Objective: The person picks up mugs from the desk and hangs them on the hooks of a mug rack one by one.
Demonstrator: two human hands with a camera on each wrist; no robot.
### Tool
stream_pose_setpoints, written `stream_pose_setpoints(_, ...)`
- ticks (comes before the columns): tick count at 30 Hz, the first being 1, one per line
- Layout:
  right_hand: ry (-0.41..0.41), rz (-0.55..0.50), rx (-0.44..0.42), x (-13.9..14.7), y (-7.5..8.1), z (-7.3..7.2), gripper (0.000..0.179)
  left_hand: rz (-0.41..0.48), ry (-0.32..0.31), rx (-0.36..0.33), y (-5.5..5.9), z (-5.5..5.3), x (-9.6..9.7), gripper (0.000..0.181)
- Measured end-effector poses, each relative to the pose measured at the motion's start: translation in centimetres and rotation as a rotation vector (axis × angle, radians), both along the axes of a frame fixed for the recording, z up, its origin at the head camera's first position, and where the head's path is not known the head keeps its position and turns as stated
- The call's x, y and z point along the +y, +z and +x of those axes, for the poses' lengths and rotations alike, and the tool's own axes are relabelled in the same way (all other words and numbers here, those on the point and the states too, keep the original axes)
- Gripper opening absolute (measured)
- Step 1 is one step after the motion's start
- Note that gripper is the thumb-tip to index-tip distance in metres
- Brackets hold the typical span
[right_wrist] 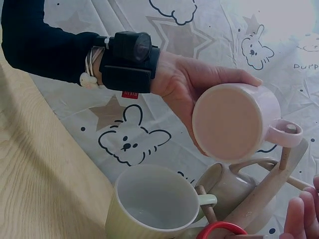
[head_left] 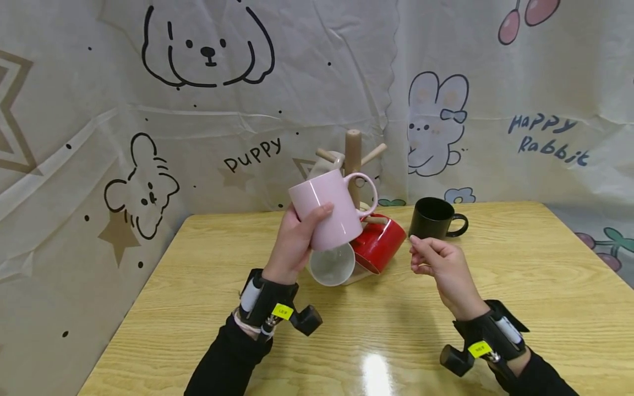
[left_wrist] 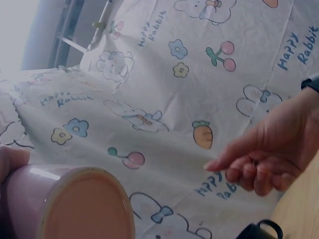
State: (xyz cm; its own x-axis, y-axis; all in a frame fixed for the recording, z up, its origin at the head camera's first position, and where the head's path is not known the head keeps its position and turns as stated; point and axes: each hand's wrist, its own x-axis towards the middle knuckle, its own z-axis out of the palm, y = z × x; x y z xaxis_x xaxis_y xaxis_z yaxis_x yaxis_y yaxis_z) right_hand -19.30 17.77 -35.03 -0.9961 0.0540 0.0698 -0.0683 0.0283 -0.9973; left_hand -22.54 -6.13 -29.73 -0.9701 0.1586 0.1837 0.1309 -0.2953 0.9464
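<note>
My left hand [head_left: 293,242] grips a pink mug [head_left: 327,209] by its body, thumb across its side. The mug is tilted, its handle pointing right, in front of a wooden mug tree [head_left: 353,148]. A peg end [right_wrist: 291,128] shows within the handle's loop in the right wrist view; I cannot tell whether it passes through. Below hang a red mug [head_left: 378,247] and a pale green mug [right_wrist: 154,199], both tilted. A greyish-white mug [right_wrist: 227,184] hangs behind. My right hand [head_left: 443,269] hovers right of the tree, fingers loosely curled and holding nothing.
A black mug [head_left: 432,217] stands upright at the back right of the wooden table [head_left: 198,330]. Behind the table hangs a printed cloth [head_left: 322,82]. Upper pegs [head_left: 373,155] stick out from the tree's trunk.
</note>
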Motion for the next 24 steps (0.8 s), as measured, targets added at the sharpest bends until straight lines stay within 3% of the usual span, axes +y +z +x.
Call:
stream_pose_setpoints(9, 0.039, -0.012, 0.002, -0.2, -0.5, -0.2, 0.022, 0.061, 0.028, 0.037, -2.0, -0.9, 1.0, 0.060)
stream_pose_setpoints(16, 0.058, -0.004, -0.024, -0.5, -0.7, -0.2, 0.022, -0.013, 0.095, 0.066, -2.9, -1.1, 1.7, 0.059)
stream_pose_setpoints(24, 0.058, 0.035, -0.053, -0.6, -0.9, -0.2, 0.023, -0.054, 0.085, 0.068, -3.0, -1.1, 1.8, 0.059)
